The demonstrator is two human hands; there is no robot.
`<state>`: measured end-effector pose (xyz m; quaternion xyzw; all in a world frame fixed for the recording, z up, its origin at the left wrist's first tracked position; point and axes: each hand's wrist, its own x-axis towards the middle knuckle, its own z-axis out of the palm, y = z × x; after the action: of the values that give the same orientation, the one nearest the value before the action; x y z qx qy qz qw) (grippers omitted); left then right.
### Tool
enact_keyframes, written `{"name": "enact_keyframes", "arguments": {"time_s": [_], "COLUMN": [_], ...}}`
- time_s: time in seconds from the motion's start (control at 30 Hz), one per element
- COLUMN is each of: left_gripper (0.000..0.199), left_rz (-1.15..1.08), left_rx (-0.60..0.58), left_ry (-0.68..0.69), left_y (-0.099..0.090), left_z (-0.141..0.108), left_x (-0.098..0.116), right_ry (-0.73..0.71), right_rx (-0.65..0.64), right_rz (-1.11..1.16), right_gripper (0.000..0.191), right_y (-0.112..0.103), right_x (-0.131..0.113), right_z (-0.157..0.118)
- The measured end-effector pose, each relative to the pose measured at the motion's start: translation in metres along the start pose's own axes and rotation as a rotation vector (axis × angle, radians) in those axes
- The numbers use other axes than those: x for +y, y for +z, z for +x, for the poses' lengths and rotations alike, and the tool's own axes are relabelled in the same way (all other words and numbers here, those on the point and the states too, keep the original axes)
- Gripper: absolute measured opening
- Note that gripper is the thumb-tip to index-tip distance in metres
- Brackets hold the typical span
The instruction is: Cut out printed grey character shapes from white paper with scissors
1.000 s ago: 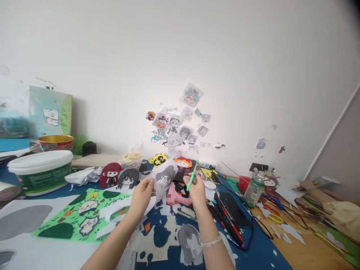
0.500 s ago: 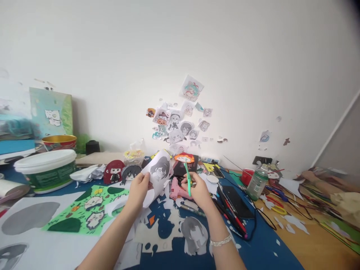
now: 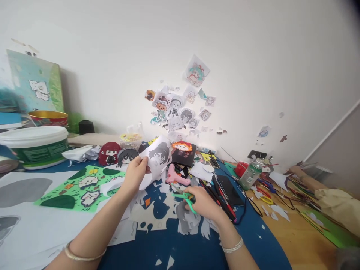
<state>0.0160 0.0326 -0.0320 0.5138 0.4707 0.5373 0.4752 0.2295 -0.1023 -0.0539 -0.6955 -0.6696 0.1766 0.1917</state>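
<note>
Gripping green scissors (image 3: pixel 184 195): right hand (image 3: pixel 204 201), nearest, above grey cutout (image 3: pixel 187 224). Left hand (image 3: pixel 137 172) pinches printed sheet (image 3: pixel 159 158) slightly farther out, right edge free; open gap from sheet to blades. Pink glue gun (image 3: pixel 172 175) just beyond blades, wall (image 3: pixel 112 60) behind.

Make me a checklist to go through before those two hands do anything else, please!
1. Left hand has a grip on the printed sheet: ok, it holds the sheet by its edge.
2. Right hand has the green scissors: ok, they are in its fingers.
3. Scissors apart from the sheet: ok, there is a gap between them.
4. Sheet flat: not ok, it curls.
5. Spot by the scissors free of other paper: not ok, a grey paper cut-out lies just below them in the picture.
6. Pink glue gun switched off: cannot tell.
</note>
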Motion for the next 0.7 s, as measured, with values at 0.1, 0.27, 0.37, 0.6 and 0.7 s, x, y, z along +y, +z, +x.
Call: {"name": "enact_keyframes", "arguments": {"time_s": [0.1, 0.27, 0.37, 0.6, 0.7], "left_gripper": [0.026, 0.024, 0.022, 0.021, 0.021], "left_rz": [-0.007, -0.020, -0.038, -0.072, -0.099], "left_rx": [-0.012, -0.021, -0.021, 0.030, 0.051], "left_ry": [0.010, 0.007, 0.008, -0.027, -0.030], "left_y": [0.000, 0.000, 0.000, -0.004, -0.008], "left_z": [-0.002, -0.004, -0.003, -0.001, 0.001], "left_x": [0.003, 0.004, 0.003, 0.006, 0.007], "right_ry": [-0.037, -0.002, -0.007, -0.024, -0.029], "right_rx": [-0.047, -0.087, -0.084, -0.061, -0.057], "right_rz": [-0.079, -0.132, -0.152, -0.119, -0.109], "right_gripper": [0.034, 0.039, 0.042, 0.060, 0.057], "right_y": [0.003, 0.008, 0.010, 0.014, 0.015], "right_x": [0.001, 0.003, 0.002, 0.004, 0.004], "right_z": [0.004, 0.006, 0.005, 0.005, 0.005]}}
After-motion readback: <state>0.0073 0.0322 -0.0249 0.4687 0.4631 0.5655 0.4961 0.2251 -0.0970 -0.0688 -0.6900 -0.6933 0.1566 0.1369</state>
